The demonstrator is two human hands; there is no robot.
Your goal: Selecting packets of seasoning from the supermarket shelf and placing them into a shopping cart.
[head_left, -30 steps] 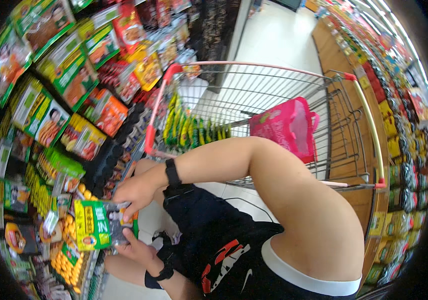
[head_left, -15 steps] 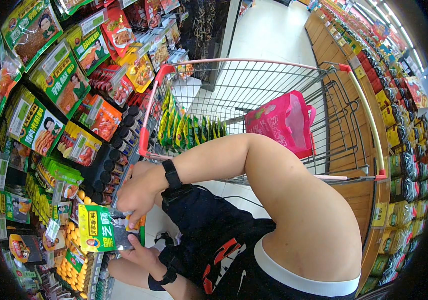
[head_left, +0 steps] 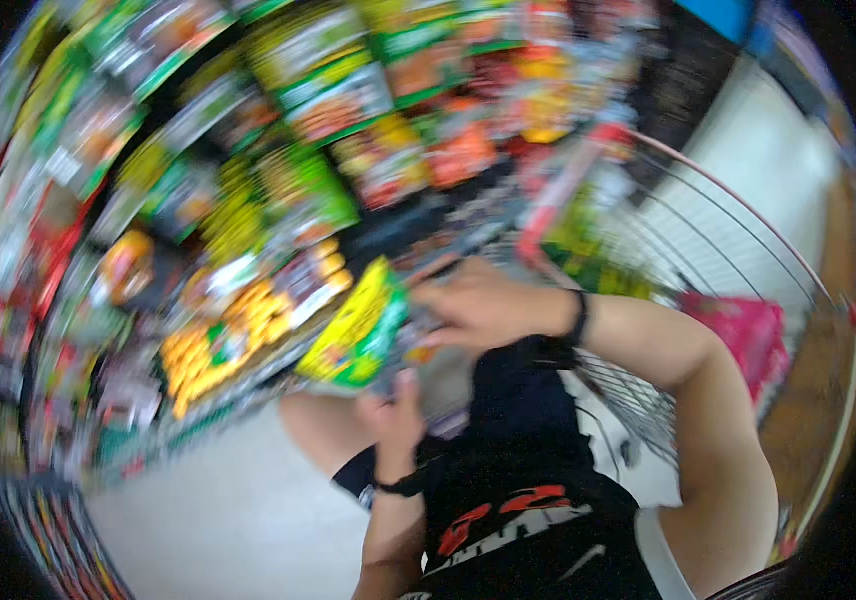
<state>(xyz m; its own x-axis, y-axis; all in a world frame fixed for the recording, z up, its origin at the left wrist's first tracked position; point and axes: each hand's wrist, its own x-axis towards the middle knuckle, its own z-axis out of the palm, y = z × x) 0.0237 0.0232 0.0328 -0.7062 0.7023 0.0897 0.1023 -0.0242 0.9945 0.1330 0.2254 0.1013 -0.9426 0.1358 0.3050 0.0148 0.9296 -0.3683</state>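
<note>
A yellow and green seasoning packet (head_left: 356, 330) with a dark see-through part is between my two hands, tilted and blurred. My left hand (head_left: 394, 420) is closed on its lower edge, thumb along the front. My right hand (head_left: 473, 308) grips the dark end, fingers bent over it. A black band circles each wrist. Behind the packet stand the shelves, with a row of yellow-orange packages (head_left: 218, 345) nearest to it.
A wire shopping cart (head_left: 713, 190) with red corners stands to the right. It carries several green-yellow packets (head_left: 598, 240) and a pink bag (head_left: 743, 340). Hanging packets (head_left: 333, 95) fill the shelves at the far left. Pale floor (head_left: 218, 510) lies below them.
The view has swung left, so the cart, shelves and hands appear farther right. The packet has tilted; both hands still hold it.
</note>
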